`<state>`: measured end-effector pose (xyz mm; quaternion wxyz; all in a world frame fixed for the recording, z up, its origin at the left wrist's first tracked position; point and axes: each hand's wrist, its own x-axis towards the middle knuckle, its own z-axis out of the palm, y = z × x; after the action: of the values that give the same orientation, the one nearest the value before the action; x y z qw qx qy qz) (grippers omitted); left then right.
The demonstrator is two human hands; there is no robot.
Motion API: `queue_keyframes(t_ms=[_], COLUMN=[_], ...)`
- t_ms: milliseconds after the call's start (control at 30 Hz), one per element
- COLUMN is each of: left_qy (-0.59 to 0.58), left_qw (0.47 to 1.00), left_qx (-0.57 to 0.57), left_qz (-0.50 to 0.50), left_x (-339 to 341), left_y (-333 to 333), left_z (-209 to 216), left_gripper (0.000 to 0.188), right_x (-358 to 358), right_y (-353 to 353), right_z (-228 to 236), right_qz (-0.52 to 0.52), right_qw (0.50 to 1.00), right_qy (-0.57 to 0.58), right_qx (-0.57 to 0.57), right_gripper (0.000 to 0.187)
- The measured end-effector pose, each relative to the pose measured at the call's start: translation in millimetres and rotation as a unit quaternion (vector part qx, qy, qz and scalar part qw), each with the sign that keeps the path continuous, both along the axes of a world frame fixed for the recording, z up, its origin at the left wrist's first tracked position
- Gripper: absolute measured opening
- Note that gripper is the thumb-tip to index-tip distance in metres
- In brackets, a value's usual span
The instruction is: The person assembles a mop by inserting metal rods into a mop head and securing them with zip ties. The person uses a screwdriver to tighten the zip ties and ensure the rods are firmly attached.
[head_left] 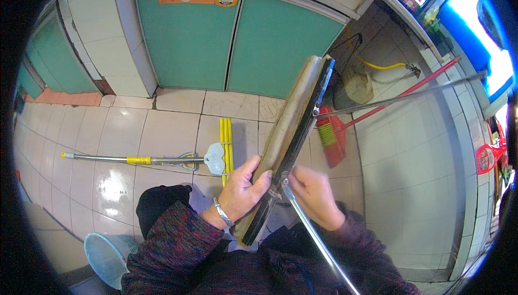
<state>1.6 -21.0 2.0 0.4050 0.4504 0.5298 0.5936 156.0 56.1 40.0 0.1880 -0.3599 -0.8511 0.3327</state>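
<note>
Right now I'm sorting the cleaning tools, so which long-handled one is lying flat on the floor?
The mop with the yellow head and metal handle lies flat on the tiles. The red broom leans against the wall, and the sponge mop is held in both hands.

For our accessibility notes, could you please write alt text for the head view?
Two hands hold a long mop head upright: the left hand grips its pad, the right hand is at its metal handle. Another mop and a red broom lie on the tiled floor.

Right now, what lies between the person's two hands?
In the head view, the long mop head and its metal handle joint lie between the left hand and right hand.
</note>
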Motion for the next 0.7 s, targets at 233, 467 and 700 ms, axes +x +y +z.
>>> queue_keyframes(t_ms=[233,467,700], left_qy=[0.016,0.038,0.03], left_qw=[1.0,0.999,1.0], left_qx=[0.004,0.002,0.005], left_qz=[-0.012,0.001,0.001], left_x=[-2.5,-2.2,-0.6], left_y=[-0.8,-0.4,1.5], left_z=[-5.1,-0.6,-5.2], left_gripper=[0.019,0.019,0.017], right_x=[0.9,3.5,8.9], right_y=[-1.0,1.7,10.3], right_z=[-2.1,-0.2,-6.1], right_qz=[0.038,0.016,0.001], right_qw=[0.993,0.998,0.996], right_qy=[0.067,0.017,-0.079], right_qx=[-0.088,0.059,0.029], right_gripper=[0.011,0.016,0.022])
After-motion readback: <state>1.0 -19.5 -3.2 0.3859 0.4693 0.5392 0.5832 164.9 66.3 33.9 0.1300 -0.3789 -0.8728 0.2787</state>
